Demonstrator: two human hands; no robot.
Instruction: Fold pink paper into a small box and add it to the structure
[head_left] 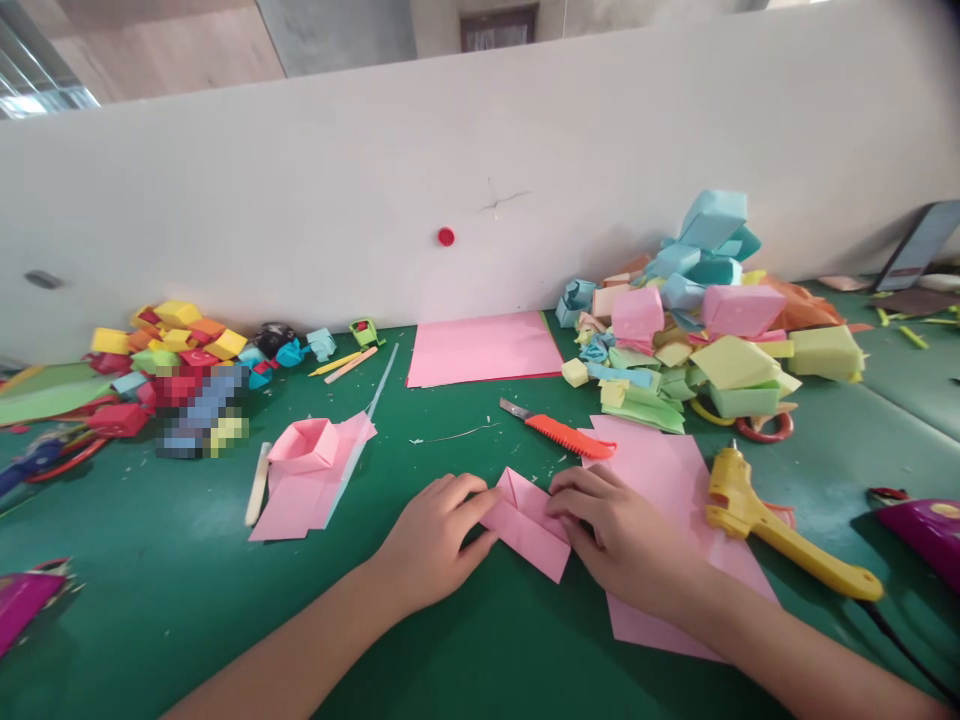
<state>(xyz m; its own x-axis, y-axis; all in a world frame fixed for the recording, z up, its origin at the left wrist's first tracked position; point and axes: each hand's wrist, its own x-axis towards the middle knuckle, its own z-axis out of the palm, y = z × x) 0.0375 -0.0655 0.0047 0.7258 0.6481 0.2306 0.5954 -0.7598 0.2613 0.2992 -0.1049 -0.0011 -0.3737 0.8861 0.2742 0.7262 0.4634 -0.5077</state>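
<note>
The pink sheet [527, 522] is lying on the green mat [465, 640] right in front of you, partly folded, with flaps meeting at a crease along its middle. You are pressing it flat from both sides. Your left hand [433, 540] is lying on its left edge with the fingertips pushing toward the crease, and your right hand [615, 530] is bearing down on its right edge. Neither hand is closed around the sheet; both are loose, fingers curled and pinning paper against the mat, probably so the fold is staying sharp and the sheet is not sliding.

Under your right wrist another pink paper [675, 540] is spreading flat, perhaps serving as the next piece. One orange knife [559, 430] is sitting just beyond the sheet, its blade pointing left, near enough to reach. One yellow glue gun [780, 530] is lying to the right, across the flat paper's edge. One finished pink box [306, 445] is resting on more pink paper to the left, with one wooden stick [257, 483] beside it. One pink stack [484, 350] is waiting against the white wall [300, 180]. Two heaps of folded pieces are flanking the work: a pile [697, 320] on the right and a smaller heap [165, 345] on the left, each too crowded to count.
</note>
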